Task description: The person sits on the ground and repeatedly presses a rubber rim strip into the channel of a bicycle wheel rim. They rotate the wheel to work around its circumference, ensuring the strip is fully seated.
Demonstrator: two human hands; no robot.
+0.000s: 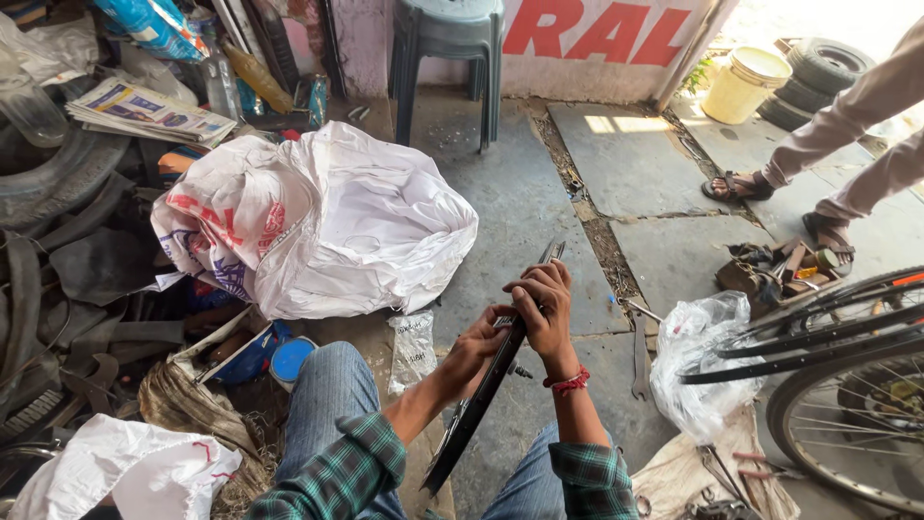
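Note:
A dark metal bicycle rim (478, 404) stands edge-on between my knees, running from my lap up to a tip near the floor ahead. My right hand (545, 306) grips its upper part, fingers curled over the edge, a red thread band on the wrist. My left hand (477, 345) is closed on the rim just below and to the left of the right hand. Both sleeves are green plaid, and I wear blue jeans.
A big white sack (327, 221) lies at left among old tyres and tubes. A bicycle wheel (847, 414) and a clear plastic bag (698, 366) sit at right. A wrench (641, 356) lies on the stone floor. Another person's sandalled feet (770, 193) stand at the far right, and a grey plastic stool (448, 58) stands behind.

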